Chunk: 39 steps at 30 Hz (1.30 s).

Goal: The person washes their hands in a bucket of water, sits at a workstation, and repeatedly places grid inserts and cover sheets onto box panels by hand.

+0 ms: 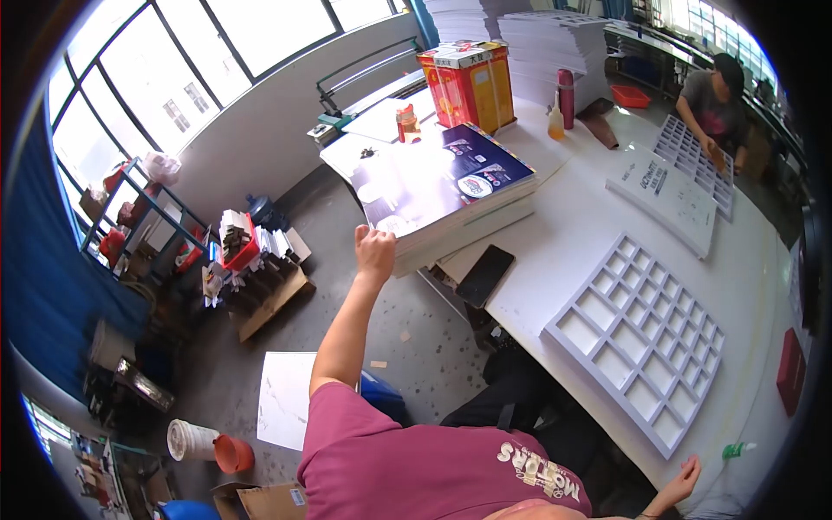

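Note:
My left hand (375, 250) is closed at the near left corner of a tall stack of printed sheets (472, 165), its fingers curled over the edge of the top sheet. That sheet is dark blue and purple with glare on it. My right hand (682, 482) is low at the table's near right side, fingers loosely bent and apart, with nothing visible in it. Just beyond it lies a white grid frame (631, 342) with many square openings. A small green item (735, 451) is to the right of that hand. A black phone (484, 276) lies beside the stack.
A white printed stack (663, 199) and another grid frame (693, 165) lie farther back, where another person (715, 108) works. A red and yellow box (468, 87), glue bottle (555, 120) and red flask (566, 97) stand behind the sheets. Buckets (192, 440) and a white board (284, 399) are on the floor.

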Motion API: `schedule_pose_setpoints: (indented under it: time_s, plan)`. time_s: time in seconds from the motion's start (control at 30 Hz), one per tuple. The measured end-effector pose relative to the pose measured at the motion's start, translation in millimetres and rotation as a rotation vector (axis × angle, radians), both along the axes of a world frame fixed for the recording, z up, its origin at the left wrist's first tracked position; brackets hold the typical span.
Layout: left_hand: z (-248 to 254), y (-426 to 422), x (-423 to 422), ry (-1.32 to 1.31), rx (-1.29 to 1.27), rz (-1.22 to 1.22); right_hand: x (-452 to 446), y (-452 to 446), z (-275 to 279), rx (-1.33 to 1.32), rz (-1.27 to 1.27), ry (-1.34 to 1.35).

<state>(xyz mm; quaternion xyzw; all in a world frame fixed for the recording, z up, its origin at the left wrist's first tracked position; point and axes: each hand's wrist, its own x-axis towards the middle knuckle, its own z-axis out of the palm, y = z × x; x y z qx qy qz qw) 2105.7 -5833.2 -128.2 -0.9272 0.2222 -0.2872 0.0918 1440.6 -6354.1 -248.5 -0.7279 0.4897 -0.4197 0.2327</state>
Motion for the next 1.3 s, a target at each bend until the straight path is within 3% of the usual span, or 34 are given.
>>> schedule_pose_setpoints:
  time_s: [0.07,0.2,0.3,0.4,0.47,0.5,0.63,0.77,0.97,1.03,1.17,1.23,1.3]
  plan:
    - [19,-5,-3,0.072,0.016,0.021,9,-4,5,-0.057,0.021,-0.035]
    - [57,-40,-24,-0.25,-0.028,-0.25,19,-3,21,-0.103,0.018,-0.048]
    - [45,-83,-62,-0.27,0.05,-0.494,31,-4,28,-0.106,0.03,-0.095]
    - [43,-101,-87,0.261,0.042,-0.488,48,1,28,-0.095,0.08,-0.094]
    - [39,-85,-71,0.277,0.013,-0.494,55,8,37,-0.102,0.111,-0.043]
    - [54,-78,-66,0.455,0.097,-0.295,58,15,46,-0.112,0.125,-0.007]
    - [49,-9,-16,0.451,0.163,0.163,47,16,43,-0.114,0.103,0.009]
    - [18,21,-2,0.31,0.108,-0.049,51,16,34,-0.053,0.112,-0.097]
    - [26,-6,-29,-0.159,0.078,-0.423,97,23,42,-0.107,0.246,-0.174]
    - [39,-25,-30,-0.324,0.07,-0.46,112,31,60,-0.128,0.277,-0.2]
    - [80,-61,-15,-0.404,0.192,-0.419,140,49,113,-0.268,0.311,-0.161]
    - [120,-92,-7,-0.571,0.174,-0.477,152,56,131,-0.289,0.358,-0.208]
    - [165,-126,-10,-0.504,0.163,-0.394,164,63,147,-0.322,0.388,-0.194]
